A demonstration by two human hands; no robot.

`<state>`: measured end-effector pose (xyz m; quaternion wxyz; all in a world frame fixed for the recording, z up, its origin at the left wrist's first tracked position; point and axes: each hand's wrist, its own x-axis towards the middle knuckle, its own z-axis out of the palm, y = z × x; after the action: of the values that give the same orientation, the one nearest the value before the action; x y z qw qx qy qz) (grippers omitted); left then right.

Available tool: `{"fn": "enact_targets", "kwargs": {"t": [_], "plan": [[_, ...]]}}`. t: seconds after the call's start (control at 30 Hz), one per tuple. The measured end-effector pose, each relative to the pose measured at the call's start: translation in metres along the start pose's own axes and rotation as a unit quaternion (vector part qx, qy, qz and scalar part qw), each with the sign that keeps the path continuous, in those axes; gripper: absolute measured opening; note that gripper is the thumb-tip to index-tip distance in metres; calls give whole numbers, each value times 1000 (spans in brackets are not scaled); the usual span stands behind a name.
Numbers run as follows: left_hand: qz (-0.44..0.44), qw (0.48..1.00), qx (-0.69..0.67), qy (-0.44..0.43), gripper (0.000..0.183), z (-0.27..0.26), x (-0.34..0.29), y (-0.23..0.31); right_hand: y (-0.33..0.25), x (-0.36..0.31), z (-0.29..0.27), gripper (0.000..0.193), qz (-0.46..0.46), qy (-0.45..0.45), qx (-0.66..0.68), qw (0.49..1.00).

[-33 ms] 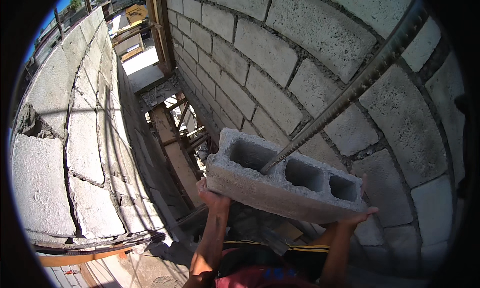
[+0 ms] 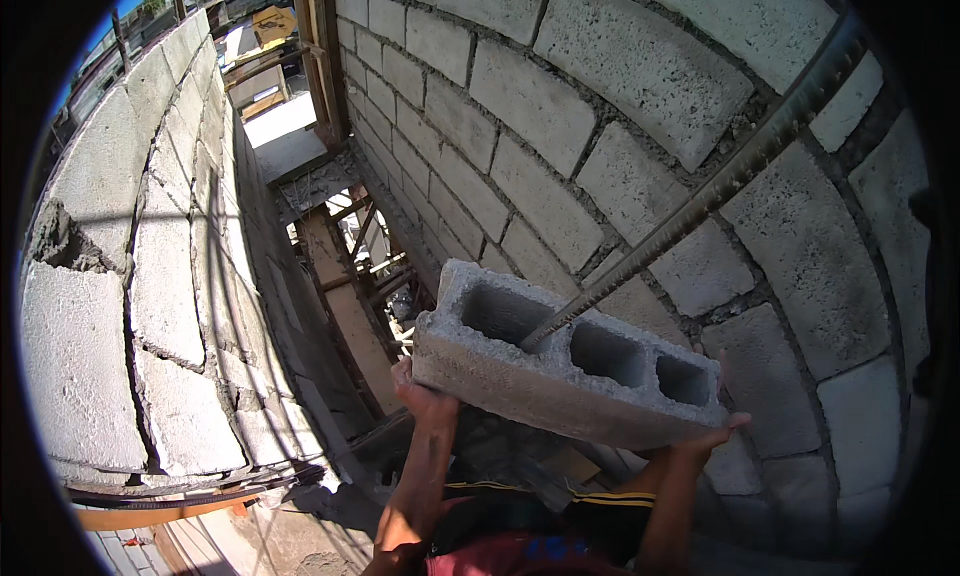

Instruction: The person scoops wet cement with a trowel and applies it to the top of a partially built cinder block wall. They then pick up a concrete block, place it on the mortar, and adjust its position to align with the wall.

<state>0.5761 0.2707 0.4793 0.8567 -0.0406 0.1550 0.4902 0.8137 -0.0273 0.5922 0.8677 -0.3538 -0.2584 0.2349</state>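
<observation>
A grey hollow concrete block (image 2: 540, 388), with three openings in its upper face, is held between my two hands. My left hand (image 2: 428, 396) grips its left end from below, fingers partly hidden behind it. My right hand (image 2: 712, 434) clasps the right end, with the thumb out along the near corner and fingertips behind. A ribbed steel reinforcing bar (image 2: 690, 206) slants down from the upper right and reaches the block at its largest, left opening. How far the bar runs inside is hidden.
A block wall (image 2: 540, 106) with mortar joints rises close on the right. Another block wall (image 2: 165, 296) stands on the left, striped by shadows. Between them lie wooden planks (image 2: 355, 326) with gaps down to a lower level. A timber post (image 2: 318, 61) stands at the far end.
</observation>
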Motion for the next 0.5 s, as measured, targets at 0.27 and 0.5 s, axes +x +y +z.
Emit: {"fn": "enact_targets", "kwargs": {"t": [0.27,0.5], "plan": [[46,993,-22,105,33,-32,20,-4,-25,22,13,76,343,137,-78,926],[85,995,5,61,32,-61,21,2,-24,51,-1,49,532,152,-340,760]]}}
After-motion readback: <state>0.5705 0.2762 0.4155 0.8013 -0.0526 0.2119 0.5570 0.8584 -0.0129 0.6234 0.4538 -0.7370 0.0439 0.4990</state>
